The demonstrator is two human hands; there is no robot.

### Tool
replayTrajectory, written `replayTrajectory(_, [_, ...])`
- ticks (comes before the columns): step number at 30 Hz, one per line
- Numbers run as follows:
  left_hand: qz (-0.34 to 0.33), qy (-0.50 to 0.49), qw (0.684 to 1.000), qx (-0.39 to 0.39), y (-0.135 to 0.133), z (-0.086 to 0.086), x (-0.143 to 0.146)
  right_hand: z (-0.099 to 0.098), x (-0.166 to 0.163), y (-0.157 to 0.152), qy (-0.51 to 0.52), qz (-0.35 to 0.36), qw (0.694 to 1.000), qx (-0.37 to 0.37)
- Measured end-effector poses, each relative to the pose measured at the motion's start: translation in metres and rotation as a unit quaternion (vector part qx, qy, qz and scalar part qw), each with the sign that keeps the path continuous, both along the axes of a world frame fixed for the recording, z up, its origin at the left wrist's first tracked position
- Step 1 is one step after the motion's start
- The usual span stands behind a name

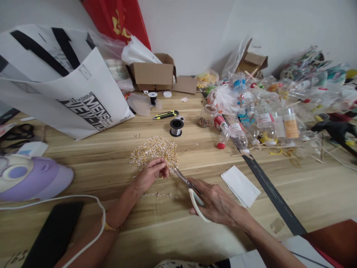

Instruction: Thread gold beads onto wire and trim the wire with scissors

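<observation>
A gold beaded wire ornament [154, 150] lies on the wooden table [195, 156] in front of me. My left hand [152, 173] pinches its near edge with fingertips closed on the wire. My right hand [216, 204] holds white-handled scissors [192, 193], whose blades point up and left to the spot where the left fingers grip. A short beaded strand [158, 195] lies flat on the table between my two forearms.
A wire spool [176, 127] and a yellow-black utility knife [165, 114] lie behind the ornament. A large white shopping bag [64, 82] stands at left, a cardboard box [153, 74] behind. Bottles and jars [251, 119] crowd the right; white paper [240, 185] lies near my right hand.
</observation>
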State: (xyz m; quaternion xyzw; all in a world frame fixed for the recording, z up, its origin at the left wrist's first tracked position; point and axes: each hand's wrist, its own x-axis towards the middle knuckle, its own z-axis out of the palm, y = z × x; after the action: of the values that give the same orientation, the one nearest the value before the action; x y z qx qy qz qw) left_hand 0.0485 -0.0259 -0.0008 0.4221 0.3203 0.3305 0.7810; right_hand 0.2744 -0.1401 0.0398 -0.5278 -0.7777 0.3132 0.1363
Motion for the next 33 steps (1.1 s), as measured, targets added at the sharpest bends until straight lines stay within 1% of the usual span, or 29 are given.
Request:
replayTrajectory(4, [0.007,0.007,1.0,0.0,-0.001,0.0,0.001,0.002,-0.004,0.002,-0.029,0.008,1.0,-0.001])
replayTrajectory(9, [0.013,0.017,1.0,0.011,-0.002,-0.003,0.001,0.003,-0.012,0.007,-0.051,0.01,0.998,0.022])
replayTrajectory(18, [0.001,0.034,0.999,0.041,-0.002,-0.007,0.001,0.003,-0.02,0.011,-0.103,-0.011,0.994,0.045])
replayTrajectory(25, [-0.007,0.044,0.997,0.064,-0.004,-0.004,0.002,0.0,-0.023,0.014,-0.114,-0.012,0.992,0.061])
replayTrajectory(33, [-0.026,0.067,0.992,0.105,-0.003,-0.005,0.002,-0.005,-0.022,0.016,-0.097,-0.003,0.994,0.057])
